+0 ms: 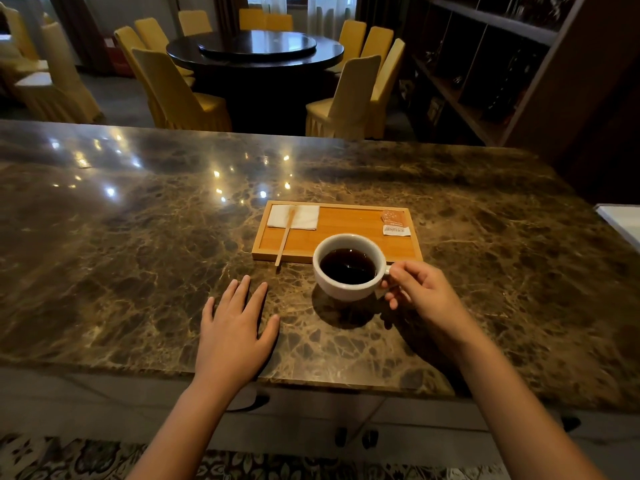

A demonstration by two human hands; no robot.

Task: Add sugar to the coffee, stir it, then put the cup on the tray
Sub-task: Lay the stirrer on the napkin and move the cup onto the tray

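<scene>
A white cup of dark coffee hangs just above the marble counter, in front of the wooden tray's near edge, with its shadow below it. My right hand pinches the cup's handle on its right side. My left hand lies flat on the counter to the cup's left, fingers spread, holding nothing. On the tray lie a white napkin at the far left and an orange sugar packet at the far right. A wooden stirrer slants across the napkin and pokes over the tray's near edge.
The brown marble counter stretches wide to the left and right. A white object sits at its right edge. Beyond it stand a round dark table, yellow-covered chairs and dark shelves.
</scene>
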